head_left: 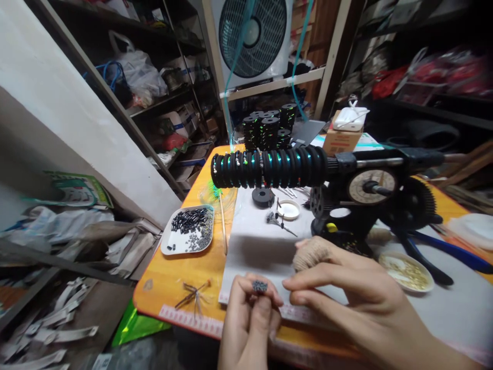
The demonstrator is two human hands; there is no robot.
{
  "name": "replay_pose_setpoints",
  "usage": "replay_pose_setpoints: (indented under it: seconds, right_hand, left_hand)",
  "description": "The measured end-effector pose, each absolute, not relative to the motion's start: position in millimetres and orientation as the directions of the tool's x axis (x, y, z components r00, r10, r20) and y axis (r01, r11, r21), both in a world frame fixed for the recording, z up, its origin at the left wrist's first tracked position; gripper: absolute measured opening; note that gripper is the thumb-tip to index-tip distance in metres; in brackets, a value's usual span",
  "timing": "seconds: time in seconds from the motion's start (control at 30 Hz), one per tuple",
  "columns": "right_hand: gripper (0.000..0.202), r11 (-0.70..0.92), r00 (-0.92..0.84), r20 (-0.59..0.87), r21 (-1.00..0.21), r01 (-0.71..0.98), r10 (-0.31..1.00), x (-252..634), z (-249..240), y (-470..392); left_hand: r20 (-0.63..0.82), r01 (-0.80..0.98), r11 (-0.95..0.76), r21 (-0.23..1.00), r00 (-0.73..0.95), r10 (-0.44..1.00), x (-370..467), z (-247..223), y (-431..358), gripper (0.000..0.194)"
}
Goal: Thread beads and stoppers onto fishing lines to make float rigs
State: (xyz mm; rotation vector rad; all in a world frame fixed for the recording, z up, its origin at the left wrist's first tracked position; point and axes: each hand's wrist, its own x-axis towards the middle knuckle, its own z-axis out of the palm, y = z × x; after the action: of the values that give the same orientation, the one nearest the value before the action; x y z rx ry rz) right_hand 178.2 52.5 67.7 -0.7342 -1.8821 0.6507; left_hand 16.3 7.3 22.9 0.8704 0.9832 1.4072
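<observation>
Near the table's front edge my left hand [252,316] is closed around a cluster of small dark grey pieces [260,285], which shows above its curled fingers. Just to the right, my right hand [346,288] is closed, thumb and forefinger tips together beside the left fingers; anything between them is too small to make out. Tan wrapping [314,254] covers one of its fingers. Beyond the hands, a black ringed roller [269,167] with coloured bits extends from a dark machine with a round dial [372,186]. A white tray [167,244] at the left holds black and grey pieces.
Thin wires [194,295] lie at the table's front left. A wooden stick [223,226] is beside the tray. Blue-handled pliers [450,252] and a dish of gold bits [429,282] are at the right. Black spools [269,128], a fan [252,33] and shelves stand behind.
</observation>
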Motion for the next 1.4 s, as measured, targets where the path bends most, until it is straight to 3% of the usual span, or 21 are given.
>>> replay_pose_setpoints:
  seconds: [0.1, 0.23, 0.37, 0.53, 0.8, 1.1, 1.2, 1.4]
  right_hand:
    - [0.013, 0.701, -0.354, 0.615, -0.678, 0.219, 0.705, 177, 67, 54]
    - [0.013, 0.712, -0.342, 0.625, -0.636, 0.298, 0.702, 177, 68, 52]
    - [0.013, 0.666, -0.333, 0.58, -0.684, 0.298, 0.744, 174, 70, 47]
    - [0.014, 0.675, -0.342, 0.585, -0.677, 0.295, 0.736, 173, 71, 47]
    - [0.016, 0.701, -0.418, 0.575, -0.659, 0.273, 0.703, 178, 63, 49]
    - [0.014, 0.741, -0.476, 0.576, -0.593, 0.315, 0.664, 180, 62, 48]
    - [0.023, 0.741, -0.484, 0.571, -0.59, 0.32, 0.663, 179, 61, 48]
    - [0.009, 0.715, -0.412, 0.59, -0.629, 0.306, 0.695, 176, 58, 45]
  left_hand:
    - [-0.119, -0.501, 0.105, 0.859, 0.004, 0.993, 30, 19, 7, 0.031]
    - [-0.141, -0.422, 0.1, 0.901, -0.066, 0.988, 38, 23, 5, 0.037]
    - [-0.101, -0.343, 0.044, 0.938, -0.149, 0.984, 46, 26, 2, 0.037]
    - [-0.204, -0.547, 0.073, 0.834, -0.183, 0.962, 49, 24, 2, 0.037]
    - [-0.011, -0.629, -0.127, 0.766, -0.211, 0.977, 30, 23, 5, 0.025]
    - [-0.049, -0.764, 0.175, 0.621, 0.185, 0.981, 16, 20, 5, 0.03]
    - [-0.027, -0.752, 0.257, 0.607, 0.304, 0.952, 12, 17, 6, 0.03]
    - [0.006, -0.732, 0.396, 0.554, 0.48, 0.877, 8, 15, 10, 0.035]
